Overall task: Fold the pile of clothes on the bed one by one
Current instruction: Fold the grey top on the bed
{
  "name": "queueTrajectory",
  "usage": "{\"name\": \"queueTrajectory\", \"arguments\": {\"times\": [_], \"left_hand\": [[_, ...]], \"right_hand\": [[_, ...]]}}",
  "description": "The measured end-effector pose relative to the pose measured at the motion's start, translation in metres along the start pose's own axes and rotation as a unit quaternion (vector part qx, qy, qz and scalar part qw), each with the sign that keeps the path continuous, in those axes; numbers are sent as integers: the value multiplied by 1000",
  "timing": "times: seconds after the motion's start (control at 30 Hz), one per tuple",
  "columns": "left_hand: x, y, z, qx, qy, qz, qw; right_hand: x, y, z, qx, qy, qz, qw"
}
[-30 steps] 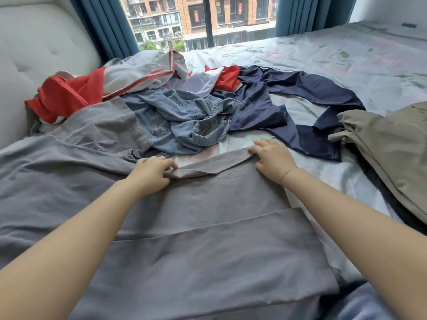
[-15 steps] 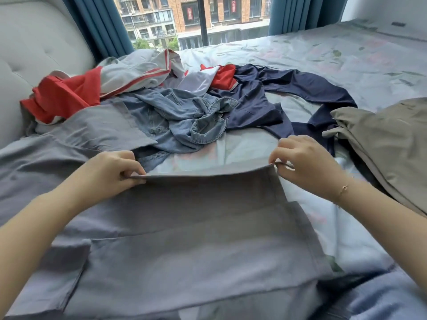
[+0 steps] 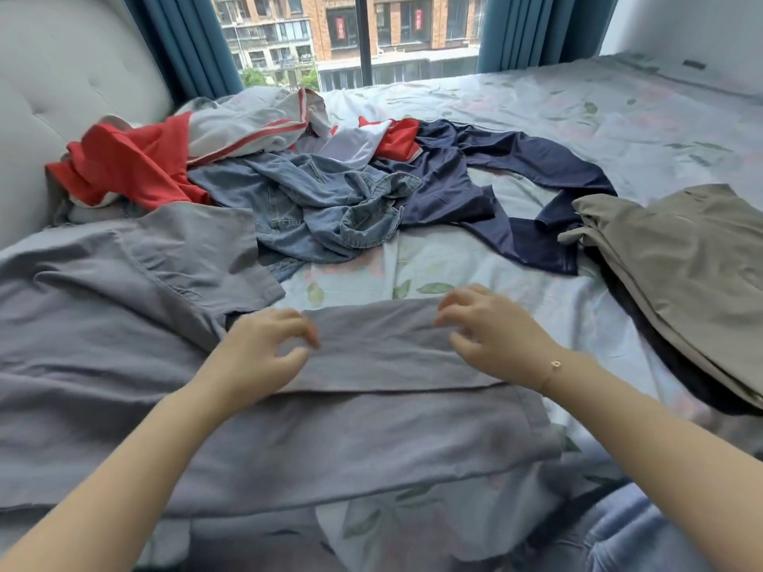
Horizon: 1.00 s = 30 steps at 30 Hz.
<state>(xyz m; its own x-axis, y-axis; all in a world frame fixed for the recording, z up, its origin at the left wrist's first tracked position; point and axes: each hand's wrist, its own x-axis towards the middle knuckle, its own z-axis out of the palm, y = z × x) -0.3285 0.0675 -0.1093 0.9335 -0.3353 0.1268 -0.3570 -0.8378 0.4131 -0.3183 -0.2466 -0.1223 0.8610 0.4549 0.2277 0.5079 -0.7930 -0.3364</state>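
while the left hand [image 3: 264, 353] and right hand [image 3: 491, 336] hover loosely curled, gripping nothing, above the grey garment [image 3: 371, 406], flatten the fold before doubling again.

A spread garment [image 3: 124, 344] lay nearest on the bed [image 3: 578, 117]; a heap of clothes [image 3: 309, 192] lay behind it, folded trousers [image 3: 681, 274] right.

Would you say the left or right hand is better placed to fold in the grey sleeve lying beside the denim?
Left, probably. The left hand hovers next to the grey sleeve, which spreads on that side; the right hand would have to cross over.
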Motion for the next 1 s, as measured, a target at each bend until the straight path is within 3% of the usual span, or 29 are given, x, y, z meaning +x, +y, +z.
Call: {"name": "queueTrajectory", "arguments": {"times": [0.07, 0.2, 0.4, 0.5, 0.57, 0.63, 0.73, 0.87, 0.93, 1.0], "left_hand": [[21, 11, 21, -21, -15, -54, 998], [25, 7, 70, 130, -137, -108, 976], [15, 2, 73, 144, -143, -129, 971], [8, 5, 50, 53, -170, -119, 977], [0, 6, 16, -84, -128, -133, 979], [-11, -3, -24, -128, -50, -139, 981], [-23, -41, -85, -87, 60, -150, 983], [-31, -104, -154, -55, 152, -226, 961], [-29, -146, -179, -22, 184, -262, 947], [-28, -185, -198, 18, 162, -308, 937]], "right_hand": [[19, -10, 17, -21, -14, -9, 1000], [23, 9, 52, -100, -189, 51, 976], [7, 30, 45, -130, -180, 162, 961], [13, 12, 40, -156, -158, 154, 963], [27, -12, 37, -117, -118, 114, 980], [50, -43, 36, -20, -85, 86, 992], [103, -87, 35, 81, -89, 82, 989], [188, -138, 34, 228, -106, 130, 959], [231, -156, 38, 212, -123, 118, 962], [268, -160, 55, 191, -145, 148, 959]]}}
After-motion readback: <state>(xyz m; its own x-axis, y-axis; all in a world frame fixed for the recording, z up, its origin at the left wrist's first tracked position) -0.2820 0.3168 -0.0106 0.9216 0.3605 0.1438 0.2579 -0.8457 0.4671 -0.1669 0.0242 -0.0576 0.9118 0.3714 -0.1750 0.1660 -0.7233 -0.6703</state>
